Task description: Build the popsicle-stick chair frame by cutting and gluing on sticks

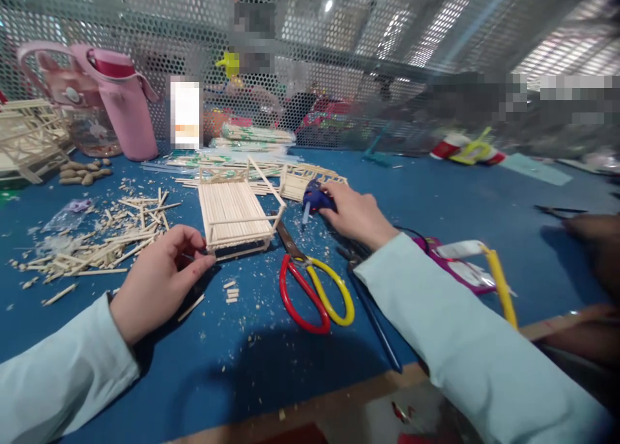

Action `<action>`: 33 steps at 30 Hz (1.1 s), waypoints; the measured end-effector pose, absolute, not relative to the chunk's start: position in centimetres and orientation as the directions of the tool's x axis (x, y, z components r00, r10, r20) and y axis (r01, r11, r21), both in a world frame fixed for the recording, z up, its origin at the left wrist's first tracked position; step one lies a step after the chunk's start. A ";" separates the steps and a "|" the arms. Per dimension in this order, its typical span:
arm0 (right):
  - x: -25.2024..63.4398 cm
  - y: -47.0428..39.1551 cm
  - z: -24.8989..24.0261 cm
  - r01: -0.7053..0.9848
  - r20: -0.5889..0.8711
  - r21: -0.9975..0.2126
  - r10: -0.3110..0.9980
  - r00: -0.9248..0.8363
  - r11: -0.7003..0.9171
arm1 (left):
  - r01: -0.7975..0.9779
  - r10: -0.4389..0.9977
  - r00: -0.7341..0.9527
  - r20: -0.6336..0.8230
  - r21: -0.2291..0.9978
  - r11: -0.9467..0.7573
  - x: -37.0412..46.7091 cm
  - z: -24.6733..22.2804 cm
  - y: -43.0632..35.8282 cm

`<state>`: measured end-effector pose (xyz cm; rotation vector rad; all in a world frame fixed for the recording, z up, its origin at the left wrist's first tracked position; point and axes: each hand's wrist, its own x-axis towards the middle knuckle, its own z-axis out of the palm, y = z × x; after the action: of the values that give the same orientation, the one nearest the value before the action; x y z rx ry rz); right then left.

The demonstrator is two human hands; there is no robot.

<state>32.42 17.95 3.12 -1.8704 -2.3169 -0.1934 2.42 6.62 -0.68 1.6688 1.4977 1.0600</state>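
My left hand [162,273] pinches the near left corner of a small bed-like model [232,208] built of thin wooden sticks, which rests on the blue tabletop. My right hand [361,214] is closed around a blue glue gun [317,198]; a translucent glue stick pokes out of it towards me. Between my hands lie scissors [296,259] with one red and one yellow handle. Pliers [378,321] with dark blue handles lie partly under my right sleeve. Several short cut stick pieces [231,292] are in front of the model.
Loose sticks and scraps [101,247] spread at the left, near some peanuts [84,171]. A pink bottle [126,108] stands behind. Bagged sticks [256,137] and another stick model [293,184] lie at the back. At the right are a purple item [436,253] and another person's hand [595,237].
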 end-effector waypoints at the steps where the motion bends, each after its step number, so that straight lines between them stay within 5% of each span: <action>1: 32.1 17.7 3.3 0.977 0.207 0.021 0.955 -0.212 0.212 | 0.464 0.990 0.020 0.138 0.876 -0.131 2.4 -0.7 6.7; 4: 30.4 15.1 4.9 0.975 0.400 0.005 0.894 -0.204 0.221 | 0.446 0.991 0.023 0.128 0.886 -0.125 2.6 -0.5 6.8; 6: 28.5 12.6 6.2 0.897 0.561 -0.069 0.761 -0.326 0.436 | 0.423 0.991 0.024 0.131 0.897 -0.129 2.6 -0.5 6.9; 9: 25.1 9.6 6.8 0.505 0.236 -0.225 0.549 -0.802 0.833 | 0.402 0.991 0.016 0.131 0.907 -0.126 2.7 -0.4 7.0; 13: 22.3 9.4 4.8 0.529 0.070 -0.220 0.554 -0.829 0.820 | 0.372 0.992 0.013 0.125 0.920 -0.121 2.6 -0.4 7.0; 25: 22.2 10.3 1.8 0.512 0.069 -0.332 0.561 -0.825 0.793 | 0.409 0.986 0.019 0.167 0.898 -0.160 2.6 -0.6 6.9; 33: 21.7 9.8 2.2 0.554 0.068 -0.257 0.587 -0.807 0.791 | 0.576 0.942 -0.120 0.313 0.795 -0.191 2.6 0.6 5.5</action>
<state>21.67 9.77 2.22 -0.9089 -2.8357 0.3405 2.59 5.55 0.55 1.7570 1.6767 1.2396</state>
